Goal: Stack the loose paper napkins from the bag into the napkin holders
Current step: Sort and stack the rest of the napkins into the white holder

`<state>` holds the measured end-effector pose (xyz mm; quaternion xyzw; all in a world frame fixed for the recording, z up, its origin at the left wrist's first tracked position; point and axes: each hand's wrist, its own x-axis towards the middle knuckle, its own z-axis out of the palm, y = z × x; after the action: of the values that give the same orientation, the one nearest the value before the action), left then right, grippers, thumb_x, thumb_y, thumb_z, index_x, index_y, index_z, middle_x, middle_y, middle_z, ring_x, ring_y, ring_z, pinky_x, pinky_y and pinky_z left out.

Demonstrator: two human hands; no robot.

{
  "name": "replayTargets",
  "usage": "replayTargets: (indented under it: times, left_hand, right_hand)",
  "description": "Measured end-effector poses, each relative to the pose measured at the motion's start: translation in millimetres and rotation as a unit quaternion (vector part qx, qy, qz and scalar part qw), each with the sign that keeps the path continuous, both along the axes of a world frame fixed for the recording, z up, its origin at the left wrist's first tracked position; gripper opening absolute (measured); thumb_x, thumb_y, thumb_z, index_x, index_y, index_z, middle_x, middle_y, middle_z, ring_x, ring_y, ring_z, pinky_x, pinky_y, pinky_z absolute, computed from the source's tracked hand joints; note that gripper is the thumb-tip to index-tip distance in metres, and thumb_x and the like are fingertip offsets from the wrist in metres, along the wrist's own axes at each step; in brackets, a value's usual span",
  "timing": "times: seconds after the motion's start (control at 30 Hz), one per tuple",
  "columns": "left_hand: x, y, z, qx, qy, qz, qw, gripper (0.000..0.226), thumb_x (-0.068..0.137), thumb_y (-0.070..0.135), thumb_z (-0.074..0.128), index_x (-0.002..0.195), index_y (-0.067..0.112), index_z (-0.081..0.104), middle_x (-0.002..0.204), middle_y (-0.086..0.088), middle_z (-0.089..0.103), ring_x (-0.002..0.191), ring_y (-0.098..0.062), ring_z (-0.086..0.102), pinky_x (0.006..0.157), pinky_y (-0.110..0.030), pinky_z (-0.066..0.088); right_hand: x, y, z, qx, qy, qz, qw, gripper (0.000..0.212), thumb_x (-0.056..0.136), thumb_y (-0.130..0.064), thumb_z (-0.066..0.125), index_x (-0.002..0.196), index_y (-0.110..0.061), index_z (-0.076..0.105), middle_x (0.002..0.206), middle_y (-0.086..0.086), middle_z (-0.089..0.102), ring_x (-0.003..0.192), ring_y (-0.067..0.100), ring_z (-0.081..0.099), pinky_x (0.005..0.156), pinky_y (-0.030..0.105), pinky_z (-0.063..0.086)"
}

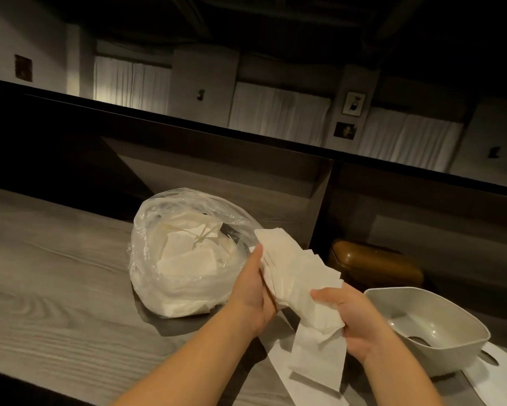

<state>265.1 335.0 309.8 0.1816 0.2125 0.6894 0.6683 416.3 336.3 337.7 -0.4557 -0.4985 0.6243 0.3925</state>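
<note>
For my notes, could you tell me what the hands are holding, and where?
Both grip one bunch of paper napkins: the left hand at its far end, the right hand at its near end.

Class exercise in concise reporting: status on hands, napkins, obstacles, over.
Left hand and right hand both grip one napkin bundle. Plastic bag still holds napkins. Grey bowl at right; no holder clearly identifiable.

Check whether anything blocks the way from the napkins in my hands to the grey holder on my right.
Nothing visible does. Both hands grip the napkin bundle just left of the grey holder, whose open top faces up. Its inside shows no napkins.
</note>
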Motion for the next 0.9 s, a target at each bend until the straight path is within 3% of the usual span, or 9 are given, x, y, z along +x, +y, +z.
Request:
replayTargets:
  times: [0.13, 0.3, 0.47, 0.53, 0.6, 0.63, 0.7, 0.77, 0.9]
  left_hand:
    - [-0.9, 3.8, -3.4, -0.039, 0.029, 0.009, 0.999, 0.03, 0.103, 0.033, 0.049, 0.126, 0.015, 0.056, 0.114, -0.017, 0.071, 0.104, -0.039, 0.068, 0.089, -0.056, 0.054]
    - [-5.7, 7.5, -4.9, -0.032, 0.0, 0.016, 0.999, 0.028, 0.103, 0.038, 0.047, 0.124, 0.022, 0.057, 0.12, -0.016, 0.069, 0.109, -0.042, 0.065, 0.098, -0.065, 0.045]
    - [-14.2, 8.1, -2.4, -0.019, -0.037, 0.038, 0.998, 0.031, 0.103, 0.04, 0.047, 0.118, 0.019, 0.065, 0.118, -0.015, 0.07, 0.112, -0.04, 0.064, 0.104, -0.061, 0.043]
    - [-13.7, 3.8, 1.4, -0.027, -0.034, 0.044, 0.998, 0.025, 0.102, 0.034, 0.05, 0.111, 0.015, 0.064, 0.116, -0.018, 0.07, 0.109, -0.041, 0.064, 0.1, -0.059, 0.046]
    - [-12.4, 0.2, 2.8, -0.037, -0.005, 0.047, 0.998, 0.014, 0.102, 0.021, 0.052, 0.111, 0.014, 0.06, 0.117, -0.019, 0.069, 0.107, -0.041, 0.065, 0.095, -0.058, 0.05]
    - [-11.7, -0.8, 2.7, -0.042, 0.007, 0.047, 0.998, 0.013, 0.102, 0.017, 0.051, 0.112, 0.015, 0.059, 0.117, -0.018, 0.068, 0.106, -0.04, 0.065, 0.091, -0.057, 0.052]
    - [-10.5, -2.9, 4.1, -0.045, 0.009, 0.043, 0.998, 0.015, 0.101, 0.014, 0.051, 0.114, 0.016, 0.058, 0.117, -0.018, 0.068, 0.104, -0.039, 0.066, 0.085, -0.055, 0.055]
    - [-8.4, -3.1, 5.3, -0.041, -0.007, 0.038, 0.998, 0.017, 0.101, 0.014, 0.051, 0.116, 0.016, 0.058, 0.117, -0.019, 0.068, 0.104, -0.04, 0.067, 0.082, -0.055, 0.055]
    - [-5.1, 0.7, 0.3, -0.025, -0.022, 0.021, 0.999, 0.03, 0.103, 0.02, 0.049, 0.132, 0.013, 0.055, 0.118, -0.019, 0.069, 0.108, -0.04, 0.066, 0.092, -0.057, 0.052]
  right_hand:
    - [2.2, -1.1, 3.0, 0.009, -0.057, 0.005, 0.998, 0.04, 0.084, -0.002, 0.068, 0.118, -0.02, 0.056, 0.113, 0.015, 0.063, 0.103, 0.036, 0.062, 0.083, 0.049, 0.055]
    - [7.9, -3.2, 7.5, -0.001, -0.126, 0.028, 0.992, 0.029, 0.084, -0.001, 0.071, 0.108, -0.014, 0.06, 0.105, 0.013, 0.067, 0.097, 0.033, 0.064, 0.084, 0.048, 0.055]
    - [21.3, -8.4, 18.7, 0.015, -0.18, 0.07, 0.981, 0.04, 0.078, -0.006, 0.078, 0.112, -0.012, 0.06, 0.107, 0.014, 0.068, 0.102, 0.034, 0.064, 0.096, 0.054, 0.051]
    - [29.6, -11.0, 22.6, 0.023, -0.145, 0.093, 0.985, 0.066, 0.056, -0.014, 0.089, 0.115, -0.012, 0.059, 0.105, 0.016, 0.07, 0.098, 0.035, 0.067, 0.083, 0.049, 0.057]
    - [36.6, -10.2, 22.9, 0.028, -0.042, 0.102, 0.994, 0.09, 0.032, -0.015, 0.093, 0.115, -0.013, 0.06, 0.1, 0.017, 0.072, 0.089, 0.035, 0.071, 0.065, 0.044, 0.059]
    - [38.7, -10.4, 22.8, 0.036, 0.02, 0.087, 0.995, 0.092, 0.029, -0.013, 0.095, 0.114, -0.015, 0.061, 0.097, 0.017, 0.072, 0.085, 0.036, 0.071, 0.061, 0.044, 0.058]
    - [36.9, -11.0, 23.0, 0.045, 0.119, 0.038, 0.991, 0.064, 0.053, -0.013, 0.085, 0.112, -0.02, 0.062, 0.095, 0.016, 0.069, 0.088, 0.036, 0.066, 0.064, 0.048, 0.054]
    - [32.0, -7.7, 20.0, 0.035, 0.157, -0.01, 0.987, 0.047, 0.067, -0.013, 0.07, 0.112, -0.024, 0.062, 0.1, 0.014, 0.066, 0.094, 0.035, 0.062, 0.069, 0.048, 0.05]
    - [12.0, -9.5, 12.6, 0.031, 0.079, -0.046, 0.995, 0.039, 0.077, -0.011, 0.073, 0.112, -0.022, 0.059, 0.107, 0.014, 0.066, 0.097, 0.036, 0.063, 0.069, 0.047, 0.053]
